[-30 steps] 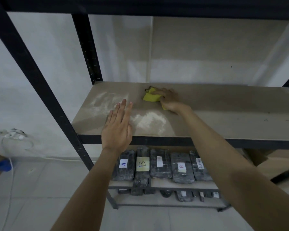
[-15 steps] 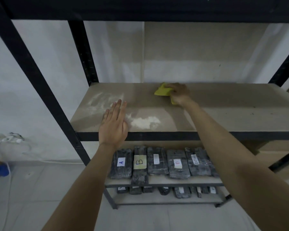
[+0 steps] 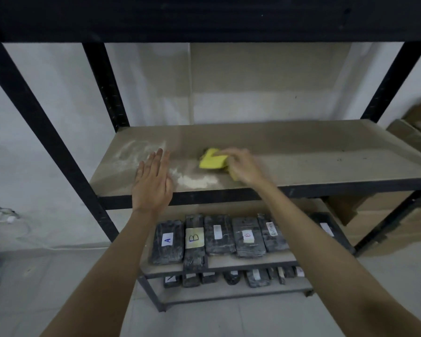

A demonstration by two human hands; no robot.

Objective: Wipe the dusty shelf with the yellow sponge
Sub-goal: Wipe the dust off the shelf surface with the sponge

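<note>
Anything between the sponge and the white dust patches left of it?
Partly. The near patch lies just front-left of the yellow sponge under the right hand, open board between. The left hand lies flat between the sponge and the far patch.

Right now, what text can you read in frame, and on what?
"A": white label on the leftmost black pack, lower shelf.
"B": yellowish label on the second pack.
Fourth pack: one red mark, unreadable.
Fifth pack: handwritten word, too blurred.
Other pack labels, there and on the bottom shelf: blank or too small to read.
</note>
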